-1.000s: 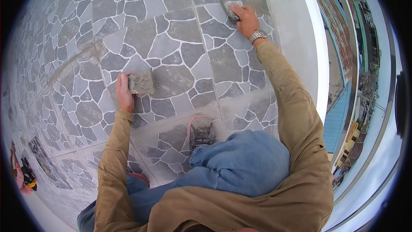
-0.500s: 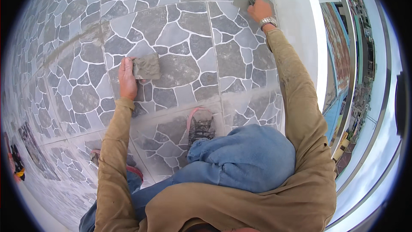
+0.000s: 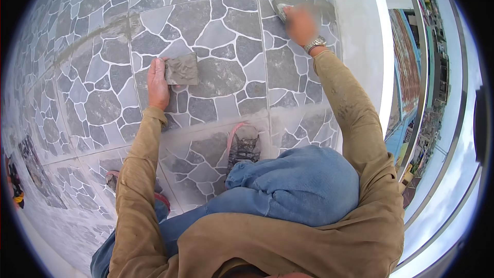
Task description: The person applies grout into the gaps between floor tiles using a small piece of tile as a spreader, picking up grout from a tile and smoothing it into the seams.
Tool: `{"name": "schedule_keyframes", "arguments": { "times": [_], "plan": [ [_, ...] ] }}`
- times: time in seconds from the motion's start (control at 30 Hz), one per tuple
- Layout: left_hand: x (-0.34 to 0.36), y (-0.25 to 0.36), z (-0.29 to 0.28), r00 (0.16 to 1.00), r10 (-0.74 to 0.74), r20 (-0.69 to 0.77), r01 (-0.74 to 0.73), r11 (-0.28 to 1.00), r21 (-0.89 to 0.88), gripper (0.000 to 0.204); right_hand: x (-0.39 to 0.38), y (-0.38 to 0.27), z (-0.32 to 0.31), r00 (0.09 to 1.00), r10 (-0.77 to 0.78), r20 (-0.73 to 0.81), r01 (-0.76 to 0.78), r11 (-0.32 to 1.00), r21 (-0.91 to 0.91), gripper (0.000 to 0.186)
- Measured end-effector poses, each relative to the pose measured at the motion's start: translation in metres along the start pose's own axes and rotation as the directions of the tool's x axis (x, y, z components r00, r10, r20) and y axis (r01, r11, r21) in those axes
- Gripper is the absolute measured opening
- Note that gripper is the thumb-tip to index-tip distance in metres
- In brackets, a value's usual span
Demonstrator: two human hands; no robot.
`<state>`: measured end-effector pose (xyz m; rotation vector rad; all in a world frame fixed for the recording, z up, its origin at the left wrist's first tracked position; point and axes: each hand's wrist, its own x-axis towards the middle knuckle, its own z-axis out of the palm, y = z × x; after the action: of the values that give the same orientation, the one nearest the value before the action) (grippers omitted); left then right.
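Note:
My left hand [image 3: 158, 85] is closed round a small square board [image 3: 181, 70] coated in wet grey paste, held at the middle left over the patterned tile floor [image 3: 218, 72]. My right hand [image 3: 302, 27], blurred by motion, is closed on a flat tool [image 3: 282, 12], probably a trowel, at the upper right of the floor. Grey paste [image 3: 324, 9] is smeared along the tiles beside it, near the ledge. The exact shape of the tool is partly hidden by my fingers.
A pale ledge [image 3: 360, 62] borders the floor on the right, with railings and rooftops beyond. My shoe [image 3: 243, 144] and bent knee are below. At the far left lie a dark streaked board [image 3: 41, 172] and black-and-yellow items [image 3: 16, 190], too small to identify.
My left hand and board appear higher in view, as does the floor. My right hand moved up and right, then back down and left with the tool.

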<state>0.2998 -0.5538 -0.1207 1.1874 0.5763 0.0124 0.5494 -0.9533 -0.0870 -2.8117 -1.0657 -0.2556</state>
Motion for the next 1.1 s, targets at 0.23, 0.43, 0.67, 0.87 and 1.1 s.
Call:
{"name": "schedule_keyframes", "arguments": {
  "times": [0.23, 0.43, 0.67, 0.87, 1.1],
  "plan": [
    [0.001, 0.006, 0.012, 0.999, -0.016, 0.030, 0.016, 1.000, -0.006, 0.039, 0.025, 0.087, -0.051, 0.808, 0.553, 0.204, -0.538, 0.833, -0.127, 0.038],
    [-0.002, 0.008, 0.003, 1.000, -0.008, -0.004, 0.008, 0.999, 0.033, 0.038, 0.092, 0.019, -0.015, 0.735, 0.558, 0.385, -0.518, 0.829, -0.211, 0.044],
    [0.002, 0.003, 0.004, 1.000, 0.002, 0.020, -0.002, 1.000, -0.015, 0.036, 0.130, 0.044, -0.034, 0.793, 0.413, 0.447, -0.539, 0.817, 0.202, 0.014],
    [0.000, 0.005, 0.005, 1.000, 0.007, 0.020, -0.007, 1.000, -0.027, 0.036, 0.062, 0.036, -0.039, 0.975, 0.200, 0.095, -0.203, 0.979, 0.020, 0.041],
    [0.003, 0.004, -0.002, 1.000, 0.006, 0.011, -0.005, 0.999, -0.032, 0.036, 0.012, -0.023, -0.017, 0.982, -0.103, 0.158, 0.096, 0.994, 0.049, 0.041]
  ]
}}
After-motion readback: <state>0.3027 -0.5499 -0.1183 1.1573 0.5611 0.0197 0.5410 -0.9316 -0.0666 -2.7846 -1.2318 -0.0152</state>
